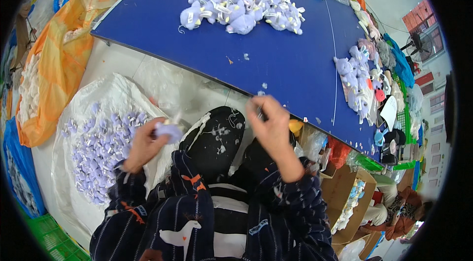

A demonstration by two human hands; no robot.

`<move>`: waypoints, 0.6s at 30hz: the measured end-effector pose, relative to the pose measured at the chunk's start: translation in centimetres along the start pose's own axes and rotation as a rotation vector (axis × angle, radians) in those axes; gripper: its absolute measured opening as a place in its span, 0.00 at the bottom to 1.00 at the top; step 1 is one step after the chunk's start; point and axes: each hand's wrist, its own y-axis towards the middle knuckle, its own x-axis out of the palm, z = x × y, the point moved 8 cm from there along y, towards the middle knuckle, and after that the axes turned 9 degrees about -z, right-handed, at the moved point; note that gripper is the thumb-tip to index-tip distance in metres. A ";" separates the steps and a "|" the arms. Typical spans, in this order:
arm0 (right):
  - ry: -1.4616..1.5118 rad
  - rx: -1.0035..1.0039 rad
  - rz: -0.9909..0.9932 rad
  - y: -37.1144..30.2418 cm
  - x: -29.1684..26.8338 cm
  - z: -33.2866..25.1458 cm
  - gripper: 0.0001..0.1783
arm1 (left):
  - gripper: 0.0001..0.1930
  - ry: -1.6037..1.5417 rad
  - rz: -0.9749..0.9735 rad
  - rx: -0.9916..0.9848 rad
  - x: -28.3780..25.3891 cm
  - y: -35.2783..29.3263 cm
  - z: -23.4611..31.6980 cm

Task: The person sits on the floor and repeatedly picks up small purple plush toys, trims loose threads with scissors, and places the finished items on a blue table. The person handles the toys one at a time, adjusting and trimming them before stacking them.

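My left hand (144, 146) grips a small lavender plush toy (170, 132) with a white tab sticking up from it, over the edge of a white sack (116, 86). Many similar small lavender plush pieces (101, 157) fill that sack on the left. Out at the near edge of the blue table (197, 59), my right hand (270, 124) is raised with its fingers curled into a pinch. Motion smears its fingertips, and what they hold cannot be made out. A large pile of lavender plush toys (241, 0) with white tabs lies on the far part of the table.
Another group of lavender toys (357, 81) sits on the table's right side. An orange bag (61, 69) of white pieces stands at far left, above a green crate (47, 236). Cardboard boxes (347, 197) stand at right, near a seated person (399, 212). Fluff dots my dark trousers (214, 138).
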 end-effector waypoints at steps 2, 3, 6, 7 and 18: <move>-0.083 -0.065 0.091 3.8 -1.9 -0.1 0.11 | 0.23 0.831 0.128 -0.156 -4.5 -2.0 1.6; -0.123 -0.085 0.109 5.6 -2.4 -0.3 0.11 | 0.22 1.061 0.238 -0.227 -6.0 -3.4 2.3; -0.256 -0.055 0.138 11.1 -2.1 0.9 0.17 | 0.22 0.208 0.184 0.171 -5.4 -3.8 9.9; -0.322 -0.042 0.148 12.6 -1.7 1.6 0.20 | 0.23 -0.196 0.063 0.266 -4.2 -3.6 12.3; -0.299 0.284 0.044 14.0 -0.9 5.8 0.24 | 0.22 -0.797 -0.423 1.294 0.0 -6.3 27.8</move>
